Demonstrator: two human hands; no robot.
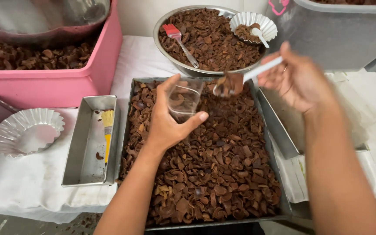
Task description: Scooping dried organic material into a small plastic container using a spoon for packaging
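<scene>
My left hand grips a small clear plastic cup, tilted toward the right, above a large metal tray full of brown curled shell-like pieces. My right hand holds a white-handled spoon loaded with brown pieces, its bowl just right of the cup's mouth and blurred by motion.
A round metal bowl of the same pieces holds a red brush and a fluted foil cup. A narrow metal pan with a yellow brush, a fluted foil cup, a pink tub and a grey bin surround the tray.
</scene>
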